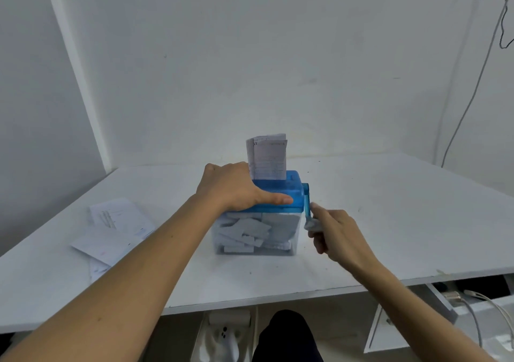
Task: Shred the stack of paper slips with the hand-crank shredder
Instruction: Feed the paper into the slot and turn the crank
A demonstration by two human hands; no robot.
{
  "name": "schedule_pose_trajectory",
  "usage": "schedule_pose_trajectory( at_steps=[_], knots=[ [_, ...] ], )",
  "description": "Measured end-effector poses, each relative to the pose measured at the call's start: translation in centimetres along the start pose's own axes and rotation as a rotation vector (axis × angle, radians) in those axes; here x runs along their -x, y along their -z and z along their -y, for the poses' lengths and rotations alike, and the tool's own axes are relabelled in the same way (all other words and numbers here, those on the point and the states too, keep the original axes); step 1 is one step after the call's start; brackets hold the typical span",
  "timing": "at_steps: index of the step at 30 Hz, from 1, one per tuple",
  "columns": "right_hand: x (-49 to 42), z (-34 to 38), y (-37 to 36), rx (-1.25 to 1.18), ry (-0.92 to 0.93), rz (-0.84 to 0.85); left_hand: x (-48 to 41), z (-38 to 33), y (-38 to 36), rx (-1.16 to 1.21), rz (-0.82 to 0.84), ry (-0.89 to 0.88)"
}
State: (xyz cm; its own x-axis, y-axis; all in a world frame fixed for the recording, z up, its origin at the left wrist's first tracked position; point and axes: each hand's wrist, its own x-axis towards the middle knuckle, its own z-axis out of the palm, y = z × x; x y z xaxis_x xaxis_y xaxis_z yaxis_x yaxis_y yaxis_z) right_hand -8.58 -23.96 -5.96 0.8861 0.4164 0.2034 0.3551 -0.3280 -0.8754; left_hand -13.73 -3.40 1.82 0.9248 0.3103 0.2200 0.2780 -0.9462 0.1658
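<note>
Left hand (pixel 230 185) clasps the shredder (pixel 294 195) by its lid, thumb straight along the front edge; right hand (pixel 333 231) curls its fingers tight around the crank (pixel 306 200).

Glossy translucent blue plastic on shredder lid (pixel 278 192), smooth. The crank (pixel 306 199) at its 3 o'clock is the same blue plastic. Clear, slightly hazy plastic bin (pixel 281 236) underneath. The slips (pixel 268 158) in the slot are thin matt printed paper. Loose sheets (pixel 116 231) at 9 o'clock are matt white paper. Matt white table (pixel 403 208), lightly scuffed.
</note>
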Motion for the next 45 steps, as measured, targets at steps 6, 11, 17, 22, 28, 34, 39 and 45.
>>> schedule_pose_trajectory(
  at_steps=[6,11,17,22,28,34,39,45],
  knots=[
    [-1.2,3.2,5.2,0.02,0.214,0.345,0.1,0.2,0.2,0.026,0.015,0.005],
    [-4.1,5.2,5.8,-0.084,0.309,0.235,0.3,0.0,0.5,0.033,0.014,-0.028],
    [-9.0,5.8,3.9,-0.08,0.308,-0.043,0.1,0.2,0.2,0.028,0.015,-0.028],
    [-11.0,4.9,1.8,-0.243,0.204,-0.104,-0.3,0.3,-0.3,0.027,-0.014,0.005],
    [-11.8,3.3,0.1,-0.21,0.091,-0.146,-0.3,0.2,-0.3,0.029,-0.027,-0.002],
    [-11.4,0.7,-2.1,-0.186,-0.08,-0.107,-0.3,0.2,-0.4,0.014,-0.048,0.002],
    [-10.0,0.6,-1.7,-0.085,-0.166,0.008,0.0,0.1,-0.3,0.015,-0.071,0.04],
    [-5.9,-0.9,-1.7,-0.027,-0.256,0.007,0.4,-0.2,-0.2,0.01,-0.055,0.033]
  ],
)
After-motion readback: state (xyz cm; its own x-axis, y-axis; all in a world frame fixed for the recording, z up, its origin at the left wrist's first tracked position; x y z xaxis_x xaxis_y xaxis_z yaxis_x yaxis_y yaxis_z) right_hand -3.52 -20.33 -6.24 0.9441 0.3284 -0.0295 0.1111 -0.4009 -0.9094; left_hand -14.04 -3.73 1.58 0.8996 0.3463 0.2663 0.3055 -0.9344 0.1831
